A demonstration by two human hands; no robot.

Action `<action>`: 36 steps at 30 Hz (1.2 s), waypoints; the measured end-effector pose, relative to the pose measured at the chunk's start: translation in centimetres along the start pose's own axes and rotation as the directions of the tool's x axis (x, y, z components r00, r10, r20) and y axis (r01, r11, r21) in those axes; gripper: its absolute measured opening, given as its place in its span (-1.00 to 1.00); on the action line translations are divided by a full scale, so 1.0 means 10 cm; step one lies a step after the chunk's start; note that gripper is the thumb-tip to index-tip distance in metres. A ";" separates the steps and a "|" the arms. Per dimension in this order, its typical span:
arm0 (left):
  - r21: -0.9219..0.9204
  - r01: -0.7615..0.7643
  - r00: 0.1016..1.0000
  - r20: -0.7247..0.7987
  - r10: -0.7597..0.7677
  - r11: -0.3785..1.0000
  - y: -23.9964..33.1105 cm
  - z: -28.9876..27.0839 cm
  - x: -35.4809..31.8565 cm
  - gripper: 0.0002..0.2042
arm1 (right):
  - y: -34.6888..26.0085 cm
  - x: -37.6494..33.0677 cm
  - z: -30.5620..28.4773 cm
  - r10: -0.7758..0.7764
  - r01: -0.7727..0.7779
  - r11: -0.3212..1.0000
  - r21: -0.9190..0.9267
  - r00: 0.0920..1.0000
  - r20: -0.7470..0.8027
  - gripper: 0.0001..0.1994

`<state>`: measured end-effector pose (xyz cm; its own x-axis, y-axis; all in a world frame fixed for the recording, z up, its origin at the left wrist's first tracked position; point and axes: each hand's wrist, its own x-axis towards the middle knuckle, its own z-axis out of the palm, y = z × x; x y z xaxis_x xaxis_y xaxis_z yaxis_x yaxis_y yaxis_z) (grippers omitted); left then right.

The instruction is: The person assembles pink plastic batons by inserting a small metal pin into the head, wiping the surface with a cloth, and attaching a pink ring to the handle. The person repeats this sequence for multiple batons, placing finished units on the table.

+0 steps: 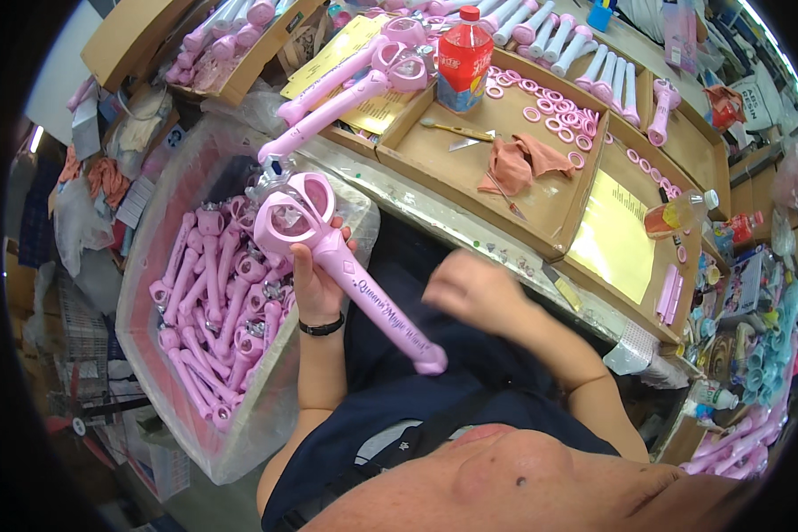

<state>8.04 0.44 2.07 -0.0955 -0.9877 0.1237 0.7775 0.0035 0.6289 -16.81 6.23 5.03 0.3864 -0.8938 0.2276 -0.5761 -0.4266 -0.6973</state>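
Clearly the left hand (315,284) has its fingers (350,241) curled round a pink toy wand (346,279), gripping it just below the ring-shaped head, so the long handle hangs free and slants down toward the lap. The right hand (472,288) is blurred; it hovers near the handle without touching it, and whether its fingers are open or closed cannot be told.

A grip that high leaves the handle's weight unsupported, so I judge the wand could pivot or slip out and drop onto the dark apron below. The blur suggests quick movement; a fast reach could knock the handle's end aside.

Just left of the held wand, a clear plastic bin (151,239) is heaped with more pink wands (213,310), and a swing of the head could catch its rim. Ahead, on the surface, two finished wands (346,84) lie across the edge of a cardboard tray (559,222), which also holds a red-capped bottle (464,58), pink rings (554,106), a cloth (523,160) and a small blade (465,133). The bottle stands near the tray's edge and could tip if bumped.
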 end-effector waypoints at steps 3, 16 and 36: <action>0.001 0.030 0.998 -0.052 -0.030 1.000 0.00 -0.08 -0.08 -0.27 | 0.59 0.39 -0.42 -0.079 -0.062 0.944 -0.323 0.911 -0.405 -0.69; 0.001 0.075 0.997 0.010 -0.075 0.997 -0.01 0.10 -0.07 -0.15 | 1.19 0.84 -1.22 0.017 0.035 0.999 0.037 0.455 -0.890 -0.77; 0.096 0.012 0.998 0.061 -0.018 0.995 -0.13 0.28 -0.21 -0.24 | -0.40 0.83 0.77 0.039 0.280 0.640 0.715 0.918 -0.394 -0.01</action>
<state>5.52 2.91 3.17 -0.1472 -0.9763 0.1588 0.7130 0.0066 0.7012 -5.72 1.54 4.45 0.0491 -0.8919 0.4496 0.2544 -0.4241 -0.8691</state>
